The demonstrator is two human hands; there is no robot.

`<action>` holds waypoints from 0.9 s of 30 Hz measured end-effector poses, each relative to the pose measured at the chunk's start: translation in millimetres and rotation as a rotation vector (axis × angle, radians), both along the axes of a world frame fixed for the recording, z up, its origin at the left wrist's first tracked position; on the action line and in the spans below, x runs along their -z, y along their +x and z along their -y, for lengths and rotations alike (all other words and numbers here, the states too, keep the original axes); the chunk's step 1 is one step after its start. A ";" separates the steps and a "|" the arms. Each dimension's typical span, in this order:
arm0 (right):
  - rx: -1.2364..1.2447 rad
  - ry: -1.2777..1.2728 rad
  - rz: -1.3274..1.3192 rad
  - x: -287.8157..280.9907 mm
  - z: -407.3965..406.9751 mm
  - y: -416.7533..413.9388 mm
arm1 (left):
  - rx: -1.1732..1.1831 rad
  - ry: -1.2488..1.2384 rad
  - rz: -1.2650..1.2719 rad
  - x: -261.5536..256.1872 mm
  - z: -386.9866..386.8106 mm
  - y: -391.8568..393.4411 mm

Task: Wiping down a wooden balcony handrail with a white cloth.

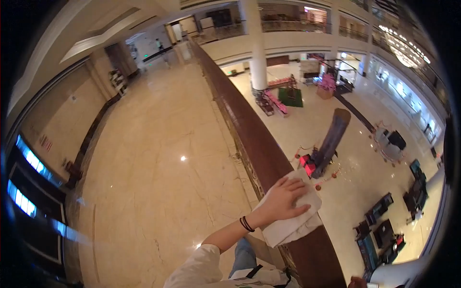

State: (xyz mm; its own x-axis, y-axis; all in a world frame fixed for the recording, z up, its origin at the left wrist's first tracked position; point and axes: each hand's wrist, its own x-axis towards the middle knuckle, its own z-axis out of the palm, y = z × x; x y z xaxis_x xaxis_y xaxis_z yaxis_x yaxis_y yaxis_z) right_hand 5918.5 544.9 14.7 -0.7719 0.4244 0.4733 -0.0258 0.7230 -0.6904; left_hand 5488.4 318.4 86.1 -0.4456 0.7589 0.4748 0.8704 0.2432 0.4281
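Observation:
My left hand (288,199) lies palm down on a folded white cloth (291,230), pressing it against the top of a wide reddish-brown handrail (252,136). Its fingers point away from me and are slightly spread, with the thumb out to the right. The cloth drapes over both edges of the rail. Dark bands circle my left wrist, below a white sleeve. At the bottom edge, right of the rail, a small reddish-brown shape (356,282) may be part of my right hand; too little of it shows to be sure.
Left of the rail runs a glossy beige stone walkway (144,162) along a wall. A person (159,45) is far down it. Right of the rail, a lobby floor lies a storey below, with a tall dark sculpture (331,140), dark seating (378,208) and a white column (257,54).

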 end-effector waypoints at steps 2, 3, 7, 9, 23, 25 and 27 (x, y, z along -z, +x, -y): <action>0.251 0.018 0.212 -58.8 48.7 -54.0 | 0.006 0.006 0.001 2.3 6.5 -15.1; 0.238 -0.071 0.303 -81.9 54.4 -79.0 | -0.009 0.026 -0.006 4.6 5.7 -27.5; 0.198 -0.218 0.500 -74.1 63.6 -142.3 | 0.015 0.056 -0.053 13.5 0.8 -64.1; 0.343 0.063 0.339 -54.5 80.5 -178.0 | 0.042 0.065 -0.061 15.2 -1.3 -77.5; 1.106 0.110 0.763 -52.5 76.0 -168.3 | -0.058 0.095 -0.046 8.7 16.5 -218.8; 1.106 -0.031 0.587 -47.2 80.0 -191.1 | -0.069 0.100 -0.059 9.6 12.5 -239.5; 0.927 -0.151 0.442 -53.1 89.8 -241.8 | -0.072 0.111 -0.054 5.0 12.9 -260.8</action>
